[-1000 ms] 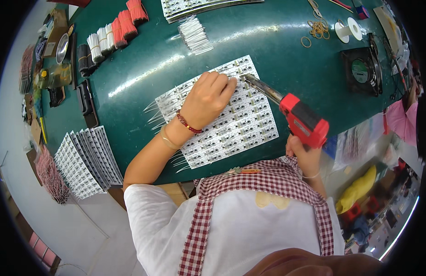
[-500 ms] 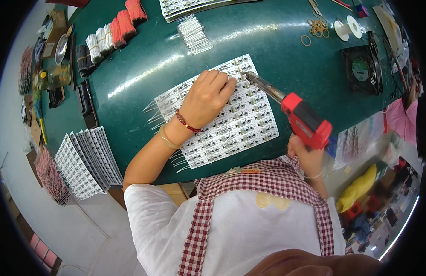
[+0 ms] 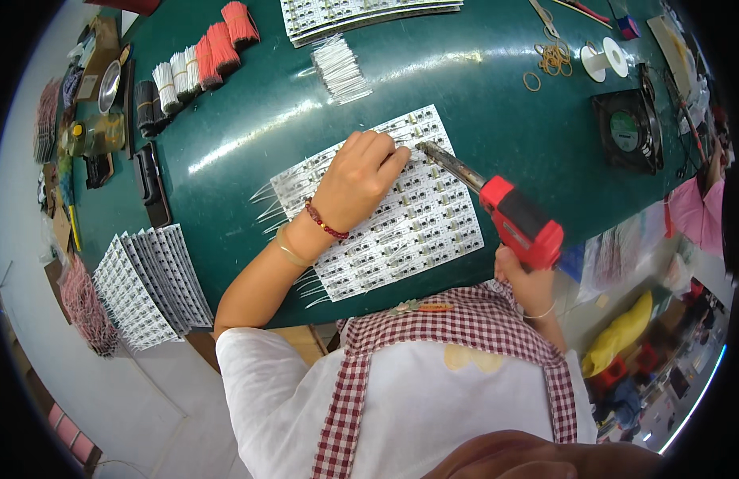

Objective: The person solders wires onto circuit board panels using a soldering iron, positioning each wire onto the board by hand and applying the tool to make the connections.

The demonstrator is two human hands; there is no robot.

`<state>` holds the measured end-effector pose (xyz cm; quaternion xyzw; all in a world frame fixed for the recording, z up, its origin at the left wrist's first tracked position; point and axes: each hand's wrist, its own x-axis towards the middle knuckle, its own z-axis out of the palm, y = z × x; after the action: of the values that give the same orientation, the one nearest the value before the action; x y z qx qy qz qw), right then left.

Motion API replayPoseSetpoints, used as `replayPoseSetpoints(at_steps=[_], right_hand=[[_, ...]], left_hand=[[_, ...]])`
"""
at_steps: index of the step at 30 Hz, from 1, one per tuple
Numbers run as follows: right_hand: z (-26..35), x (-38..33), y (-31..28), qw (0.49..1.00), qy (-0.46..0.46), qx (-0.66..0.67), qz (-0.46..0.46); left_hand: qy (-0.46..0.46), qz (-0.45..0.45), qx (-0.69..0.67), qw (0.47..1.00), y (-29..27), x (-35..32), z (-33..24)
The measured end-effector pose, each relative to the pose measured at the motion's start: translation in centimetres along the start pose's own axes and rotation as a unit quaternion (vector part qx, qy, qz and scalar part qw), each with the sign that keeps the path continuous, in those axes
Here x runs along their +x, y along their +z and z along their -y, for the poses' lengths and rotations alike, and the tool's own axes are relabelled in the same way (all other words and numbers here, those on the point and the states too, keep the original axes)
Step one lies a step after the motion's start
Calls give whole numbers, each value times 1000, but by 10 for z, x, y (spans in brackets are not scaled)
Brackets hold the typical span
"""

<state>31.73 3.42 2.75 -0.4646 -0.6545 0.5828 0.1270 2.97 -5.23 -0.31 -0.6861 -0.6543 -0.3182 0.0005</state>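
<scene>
On a green table (image 3: pixel 249 120), the left hand (image 3: pixel 360 180) presses fingers flat on a white circuit-board panel (image 3: pixel 417 227) at centre — thin, probably light and fragile, best held by edges. The right hand (image 3: pixel 527 281) grips a red soldering gun (image 3: pixel 517 223) — tip touching the panel's far edge.

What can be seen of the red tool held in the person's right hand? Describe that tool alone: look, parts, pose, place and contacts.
The red soldering gun has a boxy red plastic-looking body with a dark band and a long, slim metal barrel. The right hand grips its handle from below, near the table edge. It lies tilted, the barrel pointing up and left across the white panel of small circuit boards, with its tip close to the left hand fingertips. Whether the tip touches the panel cannot be told.
</scene>
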Motion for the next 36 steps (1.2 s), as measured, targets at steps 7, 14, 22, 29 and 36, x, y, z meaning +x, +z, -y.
replayPoseSetpoints(at_steps=[7, 14, 22, 29, 36], right_hand=[[17, -4, -2, 991, 18, 128, 18], [1, -4, -1, 1000, 12, 14, 16], [4, -3, 2, 1000, 9, 1, 3], [21, -3, 1, 993, 1, 113, 21], [17, -1, 5, 999, 7, 30, 16]], left_hand=[[5, 1, 16, 1000, 0, -1, -2], [10, -2, 32, 999, 0, 0, -2], [15, -3, 41, 999, 1, -1, -3], [14, 2, 46, 999, 1, 0, -3], [16, -4, 51, 999, 2, -1, -3]])
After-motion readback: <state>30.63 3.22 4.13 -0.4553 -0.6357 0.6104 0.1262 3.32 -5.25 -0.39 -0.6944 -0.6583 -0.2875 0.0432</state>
